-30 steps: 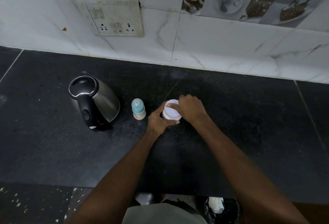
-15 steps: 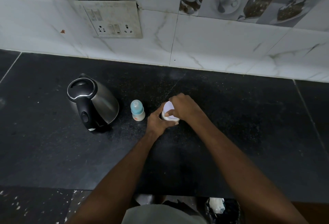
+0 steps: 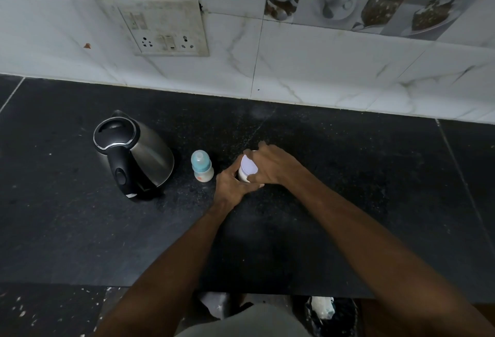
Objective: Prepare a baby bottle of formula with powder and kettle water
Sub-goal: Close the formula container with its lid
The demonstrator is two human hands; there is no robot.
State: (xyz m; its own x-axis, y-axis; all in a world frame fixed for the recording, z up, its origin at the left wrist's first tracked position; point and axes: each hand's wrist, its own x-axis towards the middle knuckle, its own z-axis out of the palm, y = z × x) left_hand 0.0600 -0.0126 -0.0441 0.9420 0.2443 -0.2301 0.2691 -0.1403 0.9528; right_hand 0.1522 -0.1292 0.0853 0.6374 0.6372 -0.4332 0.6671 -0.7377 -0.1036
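A small white powder jar with a pale lilac lid (image 3: 247,167) stands on the black counter (image 3: 348,202). My left hand (image 3: 230,184) grips the jar's body from the left and front. My right hand (image 3: 273,166) lies over the lid, fingers curled round its rim, hiding most of it. A small baby bottle (image 3: 201,166) with a light blue cap stands just left of the jar, untouched. Further left sits a steel kettle (image 3: 135,153) with a black lid and handle, lid down.
A white tiled wall (image 3: 294,69) with a socket plate (image 3: 160,28) rises behind the counter. The counter's front edge runs along the bottom, with floor and a dark bin with white contents (image 3: 324,312) below it.
My right hand has turned on the lid, covering more of it, while the left hand keeps its hold on the jar. The kettle and the bottle have stayed where they were.
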